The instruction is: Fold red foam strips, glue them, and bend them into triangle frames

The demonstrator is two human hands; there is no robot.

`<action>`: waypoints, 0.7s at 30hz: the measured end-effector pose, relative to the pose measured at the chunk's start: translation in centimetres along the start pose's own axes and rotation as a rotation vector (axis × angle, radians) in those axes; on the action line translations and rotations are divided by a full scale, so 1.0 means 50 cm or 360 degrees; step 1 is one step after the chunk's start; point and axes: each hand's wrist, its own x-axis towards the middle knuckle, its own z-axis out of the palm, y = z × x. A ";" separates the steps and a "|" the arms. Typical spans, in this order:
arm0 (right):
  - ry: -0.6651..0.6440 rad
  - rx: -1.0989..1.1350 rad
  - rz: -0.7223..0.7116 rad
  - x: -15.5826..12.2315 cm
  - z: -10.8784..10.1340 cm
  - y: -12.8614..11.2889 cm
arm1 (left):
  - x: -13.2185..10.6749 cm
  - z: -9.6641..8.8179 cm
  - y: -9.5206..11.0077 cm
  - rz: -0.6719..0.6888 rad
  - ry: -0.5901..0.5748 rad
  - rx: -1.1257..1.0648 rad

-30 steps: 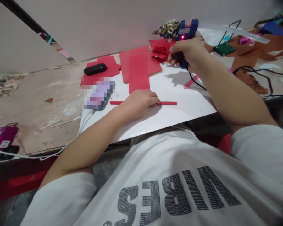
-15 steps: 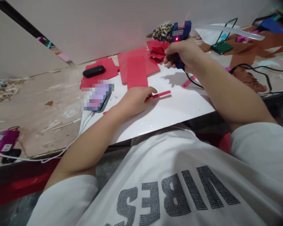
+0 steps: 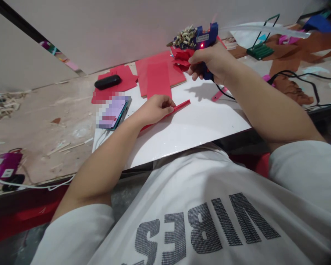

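My left hand (image 3: 156, 108) is closed over a narrow red paper strip (image 3: 182, 106), its thumb and fingers pinching it just above the white board (image 3: 204, 127). One end of the strip points out to the right, and another stretch shows beneath the wrist. My right hand (image 3: 209, 62) is wrapped around the handle of a blue hot glue gun (image 3: 209, 36) with a lit red light, raised over the back of the board. A clump of short pale bits (image 3: 185, 36) covers the gun's front end. Crumpled red paper (image 3: 182, 57) appears just below it.
Behind my left hand lie red sheets (image 3: 160, 75). Left of them are a black case (image 3: 107, 81) and a phone (image 3: 113, 112) on a white cable. A purple tool (image 3: 5, 165) sits far left. Right stand a green holder (image 3: 260, 51), brown scraps (image 3: 292, 90) and black cables (image 3: 298, 75).
My left hand has moved slightly back and left, and the red strip has tilted, its right end now higher. The glue gun in my right hand has shifted a little left.
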 end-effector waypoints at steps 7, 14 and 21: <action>-0.0032 -0.0132 -0.0188 -0.001 0.004 0.009 | -0.004 0.009 0.003 0.0161 0.0117 0.0353; -0.0044 -0.0159 -0.0194 -0.004 0.005 0.008 | -0.003 0.015 0.003 0.0332 0.0113 0.0599; -0.0027 -0.0135 -0.0234 0.017 0.008 0.021 | 0.001 0.021 0.020 0.0236 0.0078 0.0886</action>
